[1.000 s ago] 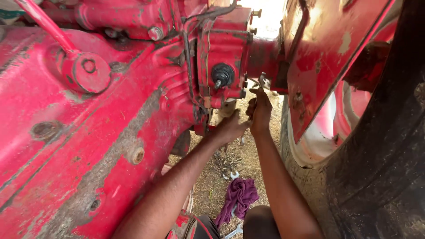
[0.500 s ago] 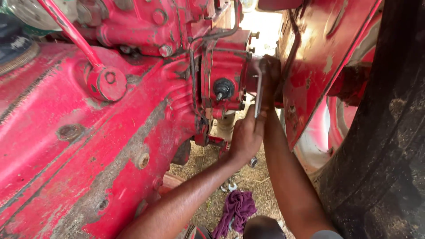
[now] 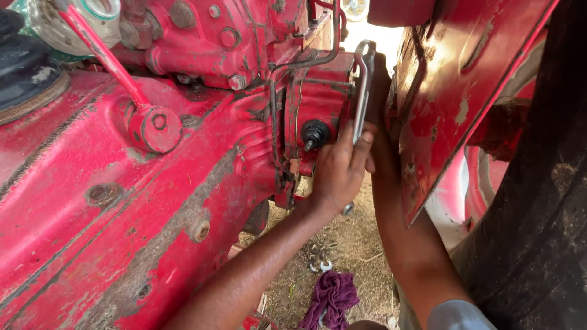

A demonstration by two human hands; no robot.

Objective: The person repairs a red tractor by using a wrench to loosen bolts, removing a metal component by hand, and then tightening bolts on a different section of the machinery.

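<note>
Head view: looking down between a red tractor body and its rear wheel.
Tool: long grey metal spanner [image 3: 362,91], standing nearly upright, its ring end at the top against the right edge of the red cast housing [image 3: 318,104]; which fastener it sits on cannot be told.
Left hand: left hand [image 3: 338,171] is wrapped around the lower shank of the spanner, fingers [image 3: 361,146] curled over it, thumb hidden.
Right hand: right hand [image 3: 380,79] is reached up behind the spanner into the gap beside the red sheet-metal fender [image 3: 452,91]; mostly hidden in shadow, so whether it is clasped or spread cannot be told.
Progress: spanner appears seated and gripped, so fitting the tool looks done; judged from the upright shank, a turn looks to be in hand, and how tight the fastener is does not show.
Housing detail: black round knob [image 3: 315,132] on the housing face, just left of the left hand, not touched.
Surroundings: red lever with round boss [image 3: 153,125] well to the left; black rubber tyre [image 3: 544,232] at the right edge.
Ground: purple crumpled cloth [image 3: 333,294] and small loose metal parts [image 3: 319,260] lying on dry soil below the arms.
</note>
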